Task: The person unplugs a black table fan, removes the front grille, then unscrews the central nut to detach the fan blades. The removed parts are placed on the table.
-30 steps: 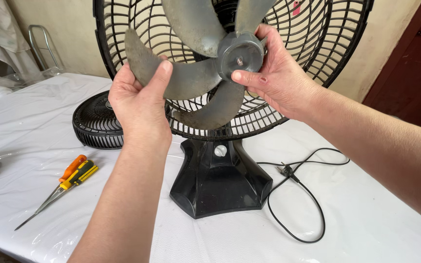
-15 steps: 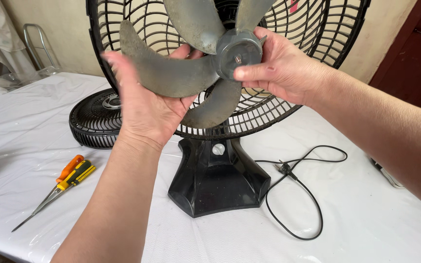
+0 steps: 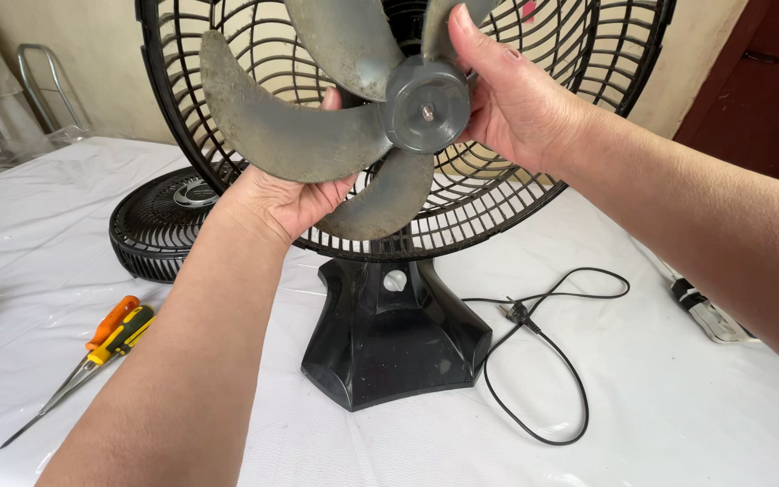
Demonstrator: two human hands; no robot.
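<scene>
A black table fan stands on its base (image 3: 389, 338) with the rear grille (image 3: 534, 171) uncovered. Its dusty grey fan blade (image 3: 290, 126) sits in front of the grille, hub (image 3: 426, 104) facing me. My left hand (image 3: 277, 203) is behind the lower left blade, palm cupping it from the back. My right hand (image 3: 511, 95) grips the right side of the hub and the blade root, thumb pointing up.
The fan's front grille (image 3: 160, 225) lies flat on the white-covered table behind my left arm. Two screwdrivers (image 3: 105, 338) lie at the left. The black power cord (image 3: 534, 347) loops at the right, with a power strip (image 3: 710, 316) near the far right edge.
My left hand slid from the blade's front edge to behind it. My right hand shifted from pinching the hub's front to gripping its right side. The view moved slightly right.
</scene>
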